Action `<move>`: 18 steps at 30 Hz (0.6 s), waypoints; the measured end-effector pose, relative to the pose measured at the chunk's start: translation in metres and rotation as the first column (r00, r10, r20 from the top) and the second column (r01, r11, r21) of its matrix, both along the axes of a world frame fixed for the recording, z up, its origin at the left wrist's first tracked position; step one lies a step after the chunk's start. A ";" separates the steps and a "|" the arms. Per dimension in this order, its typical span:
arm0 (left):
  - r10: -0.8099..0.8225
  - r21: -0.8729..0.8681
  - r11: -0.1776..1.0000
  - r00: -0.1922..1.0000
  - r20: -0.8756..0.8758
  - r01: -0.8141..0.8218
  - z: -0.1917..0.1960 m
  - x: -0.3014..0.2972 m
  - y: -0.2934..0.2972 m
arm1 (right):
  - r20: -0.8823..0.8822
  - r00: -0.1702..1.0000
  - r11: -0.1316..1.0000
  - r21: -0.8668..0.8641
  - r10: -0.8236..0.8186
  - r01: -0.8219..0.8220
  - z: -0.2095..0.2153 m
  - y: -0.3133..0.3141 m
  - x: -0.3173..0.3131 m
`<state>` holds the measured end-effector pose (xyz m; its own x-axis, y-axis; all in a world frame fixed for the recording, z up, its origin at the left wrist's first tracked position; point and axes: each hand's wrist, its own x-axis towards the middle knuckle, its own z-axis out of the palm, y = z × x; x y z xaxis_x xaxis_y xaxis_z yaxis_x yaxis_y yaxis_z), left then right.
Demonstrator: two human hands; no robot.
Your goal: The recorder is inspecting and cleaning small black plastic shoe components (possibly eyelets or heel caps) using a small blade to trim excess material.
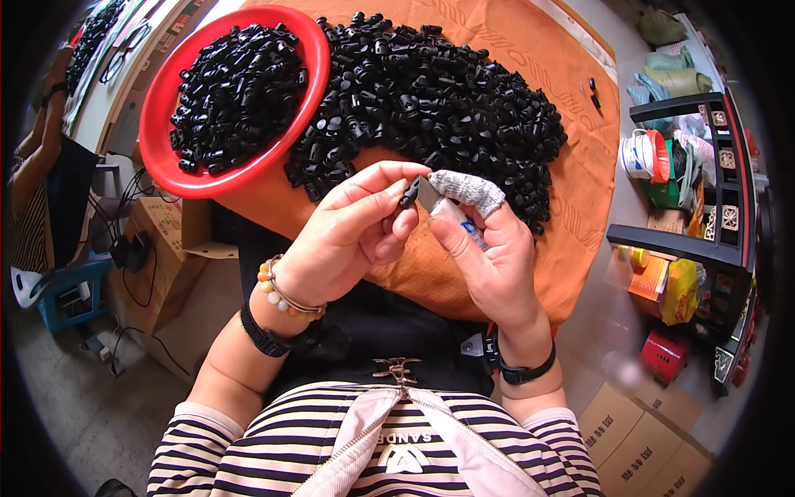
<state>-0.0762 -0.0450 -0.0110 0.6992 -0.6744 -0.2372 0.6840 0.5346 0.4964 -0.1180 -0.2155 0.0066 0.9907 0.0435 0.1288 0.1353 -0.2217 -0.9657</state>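
So there's a bench draped in an orange cloth (530, 99), with a big heap of small black plastic clips (439, 91) spread over it. On the left a round red plastic bowl (161, 124) holds more of them. Both hands meet above the cloth's near edge: left hand (348, 240) pinches one small black clip (409, 194) between thumb and fingers, right hand (489, 257) grips a little blade against it, grey fabric guard (468, 189) on its forefinger.
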 end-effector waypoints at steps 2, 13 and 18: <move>-0.005 -0.012 1.000 1.000 -0.018 0.005 0.000 0.000 0.000 | -0.155 0.988 0.991 0.126 -0.017 0.037 0.003 0.000 -0.002; -0.039 -0.055 0.998 0.998 -0.057 0.036 -0.002 -0.002 -0.003 | -0.111 0.994 0.963 0.266 -0.024 0.053 0.001 0.008 0.012; -0.049 -0.031 0.998 0.997 -0.063 0.047 0.001 -0.004 -0.004 | -0.078 0.997 0.969 0.244 -0.015 0.034 -0.002 0.015 0.022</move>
